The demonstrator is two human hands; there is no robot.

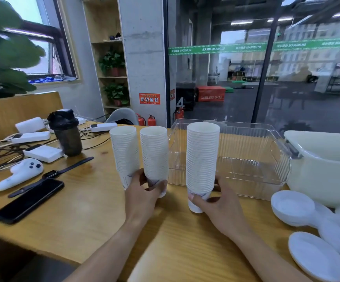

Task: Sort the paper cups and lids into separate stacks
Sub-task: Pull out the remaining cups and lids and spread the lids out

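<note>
Three tall stacks of white paper cups stand upright over the wooden table (83, 210). My left hand (142, 192) grips the bottoms of two of them together, the left stack (124, 153) and the middle stack (154, 153). My right hand (216, 204) holds the base of the third cup stack (201, 159), just in front of a clear plastic bin. White lids (293, 206) lie loose in a pile at the right edge of the table, with one lid (315, 255) nearest me.
The clear plastic bin (246, 180) sits behind the right stack, and a cream tub (327, 169) stands to its right. At the left lie a black phone (30, 200), a watch (51, 175), a white controller (20, 174), power banks, cables and a dark shaker bottle (66, 135).
</note>
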